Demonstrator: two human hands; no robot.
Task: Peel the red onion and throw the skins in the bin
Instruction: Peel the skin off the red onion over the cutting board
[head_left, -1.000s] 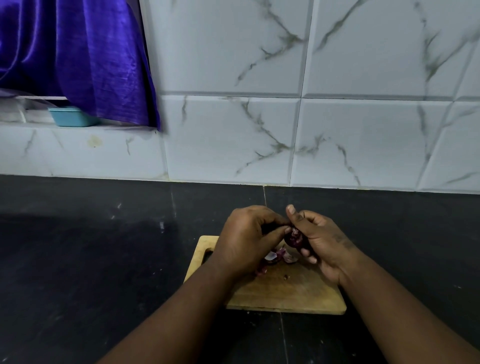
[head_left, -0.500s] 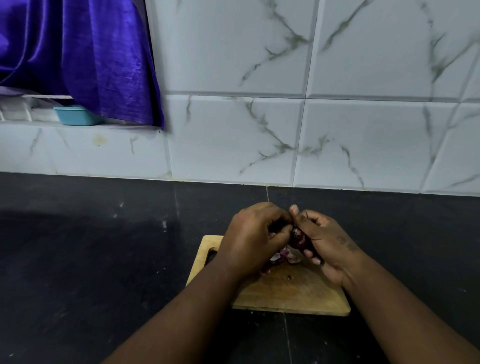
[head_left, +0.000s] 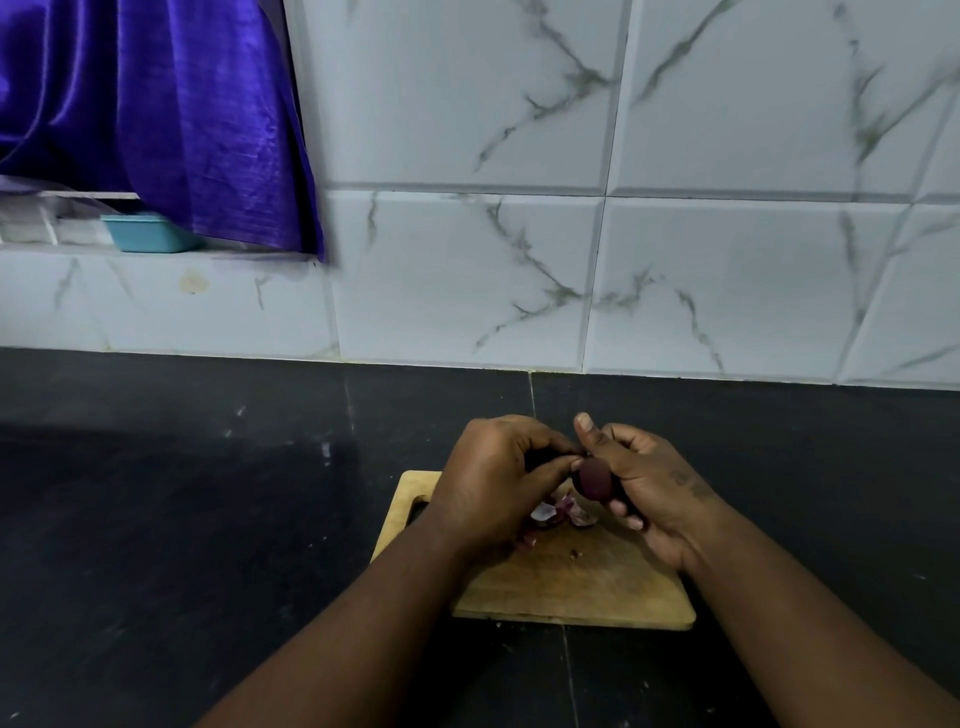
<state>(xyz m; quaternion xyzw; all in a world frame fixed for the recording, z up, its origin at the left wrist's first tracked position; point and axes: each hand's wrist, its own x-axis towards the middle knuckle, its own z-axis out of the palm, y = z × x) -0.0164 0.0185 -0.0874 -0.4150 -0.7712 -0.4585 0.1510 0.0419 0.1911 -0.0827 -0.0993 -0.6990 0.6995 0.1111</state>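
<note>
My right hand (head_left: 644, 478) holds a small dark red onion (head_left: 595, 479) above the wooden cutting board (head_left: 571, 587). The onion's smooth purple side faces me. My left hand (head_left: 493, 478) is curled beside it, with thumb and fingertips pinched at the onion's upper left edge; whether a strip of skin is between them is hidden. Loose pink and white skins (head_left: 558, 512) lie on the board just below both hands. No bin is in view.
The board lies on a black counter (head_left: 182, 519) against a white marble-tiled wall (head_left: 571, 208). At the far left a purple curtain (head_left: 156, 114) hangs over a ledge with a small teal container (head_left: 148, 234).
My right hand has turned the onion, so more of its smooth purple surface shows. My left fingers stay pinched at its edge. The view shifted slightly.
</note>
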